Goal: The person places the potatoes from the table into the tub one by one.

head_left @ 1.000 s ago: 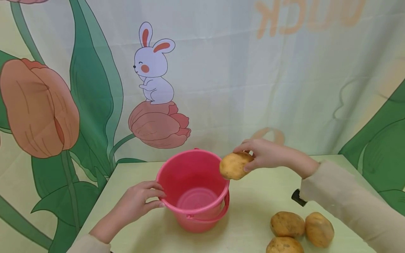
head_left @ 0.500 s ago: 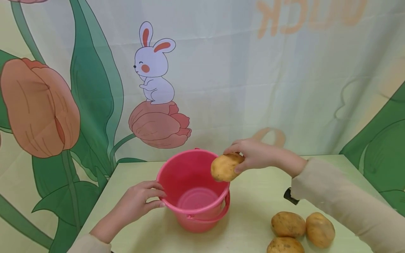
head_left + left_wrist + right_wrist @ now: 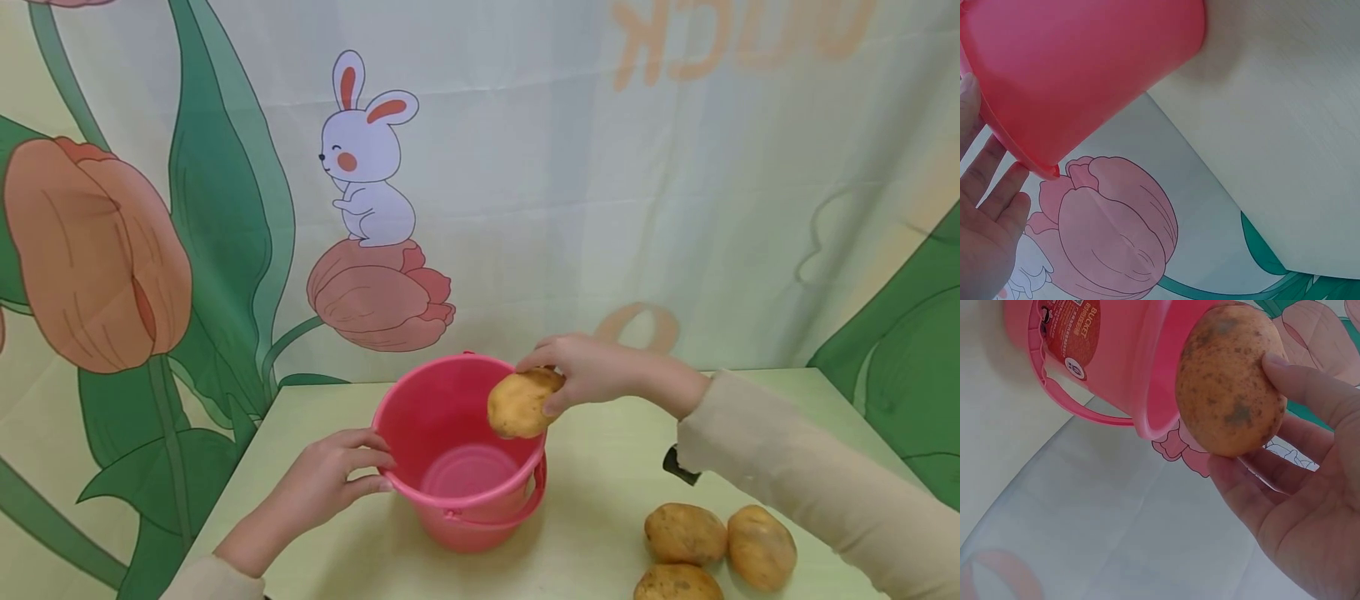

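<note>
A pink plastic bucket (image 3: 468,521) stands upright on the table, its handle folded down against the side. My left hand (image 3: 330,471) grips the bucket's left rim; in the left wrist view its thumb lies on one side of the rim and the fingers on the other. My right hand (image 3: 585,375) holds a brown potato (image 3: 521,404) between thumb and fingers, above the right part of the bucket's mouth. Dark and greenish spots show on this potato (image 3: 1229,381) in the right wrist view. The visible bucket floor bears nothing.
Several potatoes (image 3: 684,533) lie close together at the front right of the pale table (image 3: 600,517). Behind the table hangs a curtain (image 3: 540,208) printed with tulips and a rabbit. A red label (image 3: 1075,334) marks the bucket's side.
My right hand has carried the potato leftward, from beside the bucket's right rim to over its mouth. The left hand and the bucket have stayed put.
</note>
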Tool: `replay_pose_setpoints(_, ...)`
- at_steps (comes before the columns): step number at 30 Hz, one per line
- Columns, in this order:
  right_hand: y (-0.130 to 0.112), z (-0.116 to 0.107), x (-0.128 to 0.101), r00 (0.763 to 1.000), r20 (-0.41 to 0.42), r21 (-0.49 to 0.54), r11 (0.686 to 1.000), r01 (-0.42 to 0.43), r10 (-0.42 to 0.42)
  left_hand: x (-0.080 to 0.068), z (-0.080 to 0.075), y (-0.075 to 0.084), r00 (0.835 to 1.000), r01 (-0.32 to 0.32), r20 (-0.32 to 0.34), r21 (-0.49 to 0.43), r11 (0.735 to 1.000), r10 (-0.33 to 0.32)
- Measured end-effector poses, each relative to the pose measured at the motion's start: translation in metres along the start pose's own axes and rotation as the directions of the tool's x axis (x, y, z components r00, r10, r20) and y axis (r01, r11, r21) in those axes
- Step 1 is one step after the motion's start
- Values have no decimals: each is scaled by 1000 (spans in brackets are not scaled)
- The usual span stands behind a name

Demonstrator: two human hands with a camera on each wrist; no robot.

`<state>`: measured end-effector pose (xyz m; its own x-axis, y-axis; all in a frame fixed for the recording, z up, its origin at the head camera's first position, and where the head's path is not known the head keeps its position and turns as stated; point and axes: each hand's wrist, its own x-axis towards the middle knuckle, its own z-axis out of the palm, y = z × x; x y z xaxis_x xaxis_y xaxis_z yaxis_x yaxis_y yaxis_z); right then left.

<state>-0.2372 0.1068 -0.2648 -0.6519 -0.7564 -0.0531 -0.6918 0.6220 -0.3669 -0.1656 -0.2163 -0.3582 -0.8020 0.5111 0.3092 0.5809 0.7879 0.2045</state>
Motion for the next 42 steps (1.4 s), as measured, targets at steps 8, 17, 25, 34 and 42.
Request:
replay_pose_setpoints(8, -4, 5, 8, 999, 29, 15, 1000, 11, -12, 0, 1, -1, 1000, -11, -9, 3, 1000, 11)
replay_pose_setpoints(17, -7, 10, 14, 999, 49, 10, 1000, 15, -16, 0, 2, -2, 1000, -16, -18, 0, 1000, 16)
replay_pose_setpoints(25, -11, 18, 24, 996, 82, 21, 999, 31, -33, 0, 3, -2, 999, -23, -27, 3, 1000, 23)
replay_pose_setpoints(34, -15, 31, 33, 992, 127, 43, 999, -3, -3, -1, 3, -2, 1000, -7, -13, 0, 1000, 7)
replay_pose_setpoints(42, -15, 39, 39, 987, 158, 77, 996, -54, 41, 0, 3, -3, 1000, -13, -13, 4, 1000, 13)
